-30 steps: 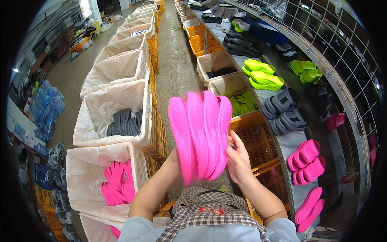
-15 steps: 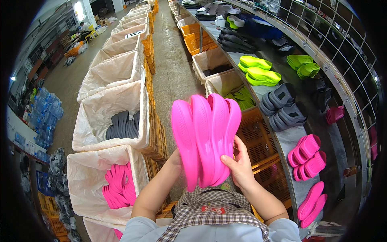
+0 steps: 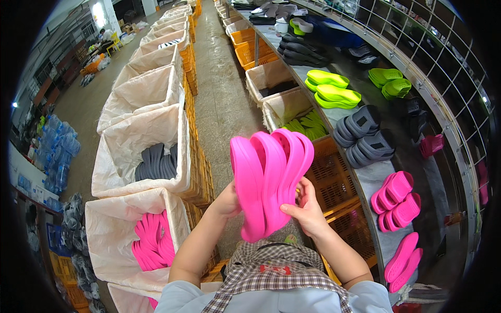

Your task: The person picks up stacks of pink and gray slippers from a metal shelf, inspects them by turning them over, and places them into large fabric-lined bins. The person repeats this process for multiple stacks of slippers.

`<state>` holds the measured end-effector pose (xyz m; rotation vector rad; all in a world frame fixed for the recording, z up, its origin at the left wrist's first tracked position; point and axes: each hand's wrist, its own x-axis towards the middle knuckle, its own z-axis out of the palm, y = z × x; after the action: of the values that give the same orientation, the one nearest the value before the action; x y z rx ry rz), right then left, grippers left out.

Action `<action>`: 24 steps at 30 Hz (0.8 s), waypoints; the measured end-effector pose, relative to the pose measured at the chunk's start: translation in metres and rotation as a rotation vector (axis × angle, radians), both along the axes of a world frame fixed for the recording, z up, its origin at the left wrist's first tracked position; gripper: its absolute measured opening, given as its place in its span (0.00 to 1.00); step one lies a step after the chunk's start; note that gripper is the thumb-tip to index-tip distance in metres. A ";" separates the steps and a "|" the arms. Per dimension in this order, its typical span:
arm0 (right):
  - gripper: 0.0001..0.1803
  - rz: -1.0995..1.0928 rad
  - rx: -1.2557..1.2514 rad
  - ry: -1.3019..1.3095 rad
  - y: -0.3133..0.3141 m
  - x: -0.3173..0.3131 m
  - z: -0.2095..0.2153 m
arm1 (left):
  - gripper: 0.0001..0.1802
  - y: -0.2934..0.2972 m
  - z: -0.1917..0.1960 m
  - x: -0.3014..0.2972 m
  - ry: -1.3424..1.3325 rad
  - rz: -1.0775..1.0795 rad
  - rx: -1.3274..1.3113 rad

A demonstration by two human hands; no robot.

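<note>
Several bright pink shoe soles (image 3: 248, 182) stand side by side, toes up, in a bundle held before my chest. My left hand (image 3: 227, 200) presses on the bundle's left side, its fingers mostly hidden behind the soles. On the right side, my right hand (image 3: 308, 209) grips the bundle, thumb on the front near the lower edge and fingers wrapped behind. To the left, a cloth-lined basket (image 3: 99, 229) holds a heap of pink soles (image 3: 155, 241). Pink slide uppers (image 3: 392, 190) and another pair of pink soles (image 3: 403, 263) lie on the bench at my right.
A lined basket of grey soles (image 3: 157, 163) stands farther along the left row. Lime green soles (image 3: 332, 87) and grey slide uppers (image 3: 365, 136) sit on the long bench (image 3: 383, 237). Orange crates (image 3: 334, 180) are under it. A wire mesh (image 3: 449, 52) rises behind the bench.
The bundle of pink soles has tilted and dropped slightly, so more of their toe-end top faces shows. Both hands stay on it. My view has shifted slightly.
</note>
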<state>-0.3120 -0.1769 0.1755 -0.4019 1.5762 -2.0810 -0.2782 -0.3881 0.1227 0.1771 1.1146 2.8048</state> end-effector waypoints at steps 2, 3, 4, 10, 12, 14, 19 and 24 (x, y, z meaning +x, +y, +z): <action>0.49 0.015 -0.014 0.012 0.001 -0.002 -0.004 | 0.28 -0.005 -0.008 0.001 -0.018 -0.001 -0.035; 0.50 0.022 -0.020 0.018 0.002 -0.003 -0.006 | 0.28 -0.008 -0.011 0.001 -0.037 0.005 -0.060; 0.51 0.038 -0.021 0.031 0.003 -0.004 -0.008 | 0.28 -0.010 -0.014 0.002 -0.010 0.003 -0.110; 0.52 0.022 -0.009 0.148 0.009 -0.010 -0.016 | 0.28 -0.010 -0.003 0.003 0.018 0.045 -0.297; 0.53 0.024 0.026 0.219 0.012 -0.013 -0.016 | 0.28 -0.007 0.002 0.004 0.095 0.054 -0.287; 0.52 -0.009 0.053 0.296 0.015 -0.015 -0.016 | 0.31 -0.006 0.001 0.004 0.083 -0.003 -0.345; 0.49 -0.063 0.181 0.447 0.020 -0.020 -0.017 | 0.33 -0.004 -0.025 -0.004 -0.136 -0.107 -0.241; 0.43 -0.069 0.334 0.691 0.025 -0.037 -0.022 | 0.34 0.018 -0.023 -0.015 -0.460 -0.184 0.751</action>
<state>-0.3487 -0.1516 0.1539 -1.0286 2.3034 -1.7594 -0.2928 -0.3697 0.1000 -0.2778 -0.0641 2.7315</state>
